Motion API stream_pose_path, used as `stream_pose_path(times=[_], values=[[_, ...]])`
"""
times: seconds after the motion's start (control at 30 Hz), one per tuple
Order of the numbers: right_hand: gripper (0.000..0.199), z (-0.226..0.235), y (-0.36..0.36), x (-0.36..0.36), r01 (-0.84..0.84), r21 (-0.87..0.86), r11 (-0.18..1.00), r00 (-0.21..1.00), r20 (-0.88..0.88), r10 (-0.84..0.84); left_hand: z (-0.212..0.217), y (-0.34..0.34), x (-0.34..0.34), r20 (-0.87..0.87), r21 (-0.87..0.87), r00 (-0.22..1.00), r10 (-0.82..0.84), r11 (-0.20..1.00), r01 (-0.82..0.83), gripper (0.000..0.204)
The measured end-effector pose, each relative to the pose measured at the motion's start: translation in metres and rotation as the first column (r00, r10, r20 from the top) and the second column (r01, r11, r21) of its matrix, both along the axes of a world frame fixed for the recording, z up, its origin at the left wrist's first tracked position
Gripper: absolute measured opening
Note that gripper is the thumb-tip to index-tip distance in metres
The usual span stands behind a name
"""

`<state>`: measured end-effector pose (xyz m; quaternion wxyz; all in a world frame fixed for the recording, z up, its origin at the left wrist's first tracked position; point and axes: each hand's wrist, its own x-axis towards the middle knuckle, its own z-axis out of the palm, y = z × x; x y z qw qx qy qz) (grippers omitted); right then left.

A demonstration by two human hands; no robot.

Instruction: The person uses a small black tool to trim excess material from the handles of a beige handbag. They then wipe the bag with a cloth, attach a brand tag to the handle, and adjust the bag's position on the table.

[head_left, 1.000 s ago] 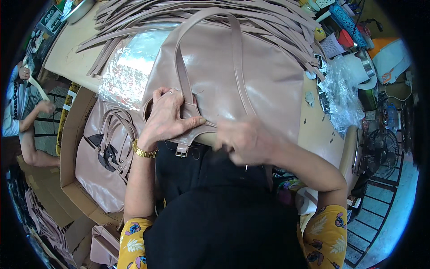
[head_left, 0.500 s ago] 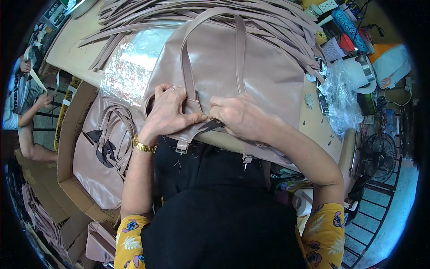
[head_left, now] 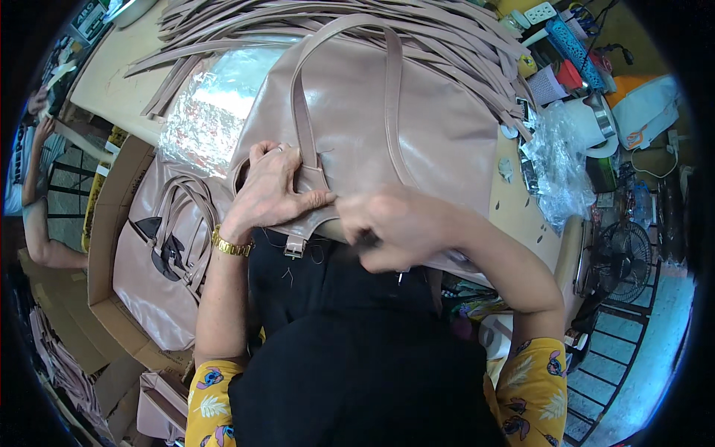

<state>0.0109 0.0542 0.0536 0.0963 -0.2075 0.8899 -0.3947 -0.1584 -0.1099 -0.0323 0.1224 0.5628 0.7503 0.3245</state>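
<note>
Nearest the body, the right hand [head_left: 398, 227] is curled shut around a small dark tool at the lower edge of the pink leather handbag [head_left: 395, 127]; the tool is too hidden to name. Just beside it, the left hand [head_left: 272, 194] lies flat, fingers [head_left: 262, 156] spread and pressing the strap base above the metal buckle [head_left: 295, 246]. The bag lies on the table [head_left: 104, 82], its edge overhanging the lap. A slip of the tool could likely scar the leather or nick the left thumb, since the hands touch. Beyond lie loose pink straps [head_left: 298, 18] and crinkled plastic wrap [head_left: 205, 112].
</note>
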Motion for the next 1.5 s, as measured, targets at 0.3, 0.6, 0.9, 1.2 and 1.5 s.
stream_pose_path(times=[0.3,0.6,0.9,1.2,1.5], values=[[0.011,-0.016,0.021,0.015,0.52,-0.055,0.852,0.835,0.243,-0.494,0.008,0.004,0.004,-0.012,-0.047,1.0,-0.004,0.999,0.003,0.063],[0.012,-0.033,0.019,-0.01,0.418,0.137,0.898,0.902,0.056,-0.428,0.012,0.008,0.006,-0.009,-0.079,0.997,0.07,0.994,-0.071,0.058],[0.016,-0.023,0.015,-0.026,0.218,0.331,0.918,0.975,-0.033,-0.219,0.013,0.007,0.006,0.009,-0.096,0.999,0.044,0.994,-0.043,0.05],[0.025,-0.022,0.005,-0.03,0.183,0.372,0.91,0.982,-0.032,-0.184,0.005,0.003,0.003,0.012,0.012,1.0,0.007,1.0,-0.007,0.046],[0.031,-0.026,0.041,-0.023,0.505,-0.175,0.845,0.839,0.332,-0.432,0.01,0.003,0.004,0.046,-0.048,0.998,0.04,0.998,-0.038,0.051]])
